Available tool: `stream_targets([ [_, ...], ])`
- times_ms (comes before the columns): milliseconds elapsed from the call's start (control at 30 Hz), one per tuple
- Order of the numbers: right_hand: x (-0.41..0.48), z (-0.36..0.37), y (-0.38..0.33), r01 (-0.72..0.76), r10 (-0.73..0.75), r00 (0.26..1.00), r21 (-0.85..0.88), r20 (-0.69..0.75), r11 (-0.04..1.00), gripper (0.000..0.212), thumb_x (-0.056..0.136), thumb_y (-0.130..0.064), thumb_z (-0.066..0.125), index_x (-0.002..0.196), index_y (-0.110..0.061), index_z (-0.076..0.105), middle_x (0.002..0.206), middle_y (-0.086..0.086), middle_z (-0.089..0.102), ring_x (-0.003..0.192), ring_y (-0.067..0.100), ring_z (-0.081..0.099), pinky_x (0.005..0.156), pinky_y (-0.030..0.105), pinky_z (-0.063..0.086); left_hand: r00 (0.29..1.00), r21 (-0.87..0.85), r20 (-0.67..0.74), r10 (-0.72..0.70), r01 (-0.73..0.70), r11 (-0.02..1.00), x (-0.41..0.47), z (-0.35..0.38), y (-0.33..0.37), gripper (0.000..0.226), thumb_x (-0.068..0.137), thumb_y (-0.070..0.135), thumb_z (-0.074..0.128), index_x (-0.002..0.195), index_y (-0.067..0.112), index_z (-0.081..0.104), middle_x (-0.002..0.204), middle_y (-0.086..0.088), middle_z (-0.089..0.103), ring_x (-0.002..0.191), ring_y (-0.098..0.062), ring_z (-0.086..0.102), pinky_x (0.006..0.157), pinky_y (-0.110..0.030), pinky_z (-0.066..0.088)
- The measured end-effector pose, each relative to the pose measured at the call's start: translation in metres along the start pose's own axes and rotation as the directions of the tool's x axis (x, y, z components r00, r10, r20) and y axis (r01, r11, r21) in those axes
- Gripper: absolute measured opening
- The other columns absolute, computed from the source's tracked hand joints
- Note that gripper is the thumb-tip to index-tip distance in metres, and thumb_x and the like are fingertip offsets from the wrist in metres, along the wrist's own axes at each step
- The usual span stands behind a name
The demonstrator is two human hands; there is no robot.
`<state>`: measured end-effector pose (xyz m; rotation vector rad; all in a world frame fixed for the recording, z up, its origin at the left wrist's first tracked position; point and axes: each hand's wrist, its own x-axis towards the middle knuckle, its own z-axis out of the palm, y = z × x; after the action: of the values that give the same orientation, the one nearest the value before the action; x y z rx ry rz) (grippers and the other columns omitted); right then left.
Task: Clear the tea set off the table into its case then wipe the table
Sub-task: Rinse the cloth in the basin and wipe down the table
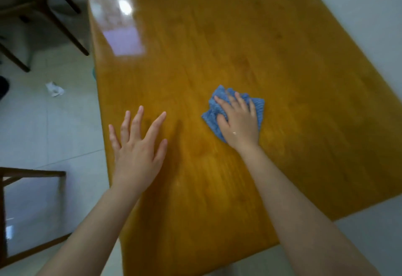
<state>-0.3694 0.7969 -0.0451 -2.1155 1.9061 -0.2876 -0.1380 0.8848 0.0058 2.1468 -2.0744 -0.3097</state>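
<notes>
We look down on a long rectangular table of glossy honey-yellow wood. It runs from the frame's 6 o'clock up toward 12, with fine straight grain along its length. Toward 11 o'clock its lacquered surface mirrors bright white and pale lilac patches of light.

Just right of centre, at about 3 o'clock from the middle of the frame, a small blue cloth with a nubby, ribbed weave lies crumpled on the tabletop. Its folded corners poke out in soft points. The right hand lies palm down on top of the cloth and presses it to the wood. Its fingers are spread and nearly straight, and the thumb lies out toward 9 o'clock, with cloth bunched between thumb and forefinger.

The left hand is at about 8 o'clock from the cloth, well apart from it and near the table's left edge. It is wide open with the fingers fanned out straight, and it holds nothing. We cannot tell whether its palm rests on the wood or hovers just above it. Both forearms are bare.

A pale, smooth tiled floor fills the left side. On it, at 9 o'clock, lies a crumpled scrap of white paper. The slim dark wooden legs of a chair slant at 10 o'clock, and a dark square-edged wooden frame stands at 8 o'clock
</notes>
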Motion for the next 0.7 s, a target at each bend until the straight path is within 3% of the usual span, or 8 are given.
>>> stream_targets([
  [333,-0.089,0.058,-0.166,0.247,-0.238,0.962,-0.055,0.131,0.967,0.056,0.089,-0.048,0.022,0.143,-0.044,0.039,0.157,-0.005,0.030,0.147,0.023,0.017,0.116,0.058,0.004,0.991,0.029,-0.096,-0.097,0.100,0.995,-0.052,-0.028,-0.082,0.055,0.098,0.036,0.044,0.150,0.039,0.026,0.160,-0.010,0.017,0.148,-0.033,0.006,0.115,-0.058,-0.002],
  [600,-0.170,0.066,-0.193,0.346,-0.343,0.927,0.003,0.155,0.938,0.052,0.094,-0.050,0.025,0.143,-0.038,0.038,0.157,-0.002,0.030,0.147,0.027,0.018,0.114,0.063,0.014,0.998,0.064,-0.005,-0.055,0.055,0.996,-0.097,-0.018,-0.085,0.056,0.095,0.050,0.023,0.150,0.039,0.025,0.160,-0.010,0.017,0.148,-0.034,0.009,0.114,-0.058,0.000],
  [700,-0.201,0.068,-0.188,0.352,-0.352,0.922,0.027,0.164,0.935,0.052,0.096,-0.050,0.029,0.146,-0.037,0.030,0.158,-0.003,0.026,0.148,0.026,0.013,0.113,0.063,0.016,0.999,0.028,-0.003,-0.049,0.049,0.998,-0.100,-0.013,-0.074,0.050,0.100,0.048,0.029,0.150,0.040,0.026,0.160,-0.009,0.017,0.148,-0.033,0.008,0.115,-0.057,-0.001],
])
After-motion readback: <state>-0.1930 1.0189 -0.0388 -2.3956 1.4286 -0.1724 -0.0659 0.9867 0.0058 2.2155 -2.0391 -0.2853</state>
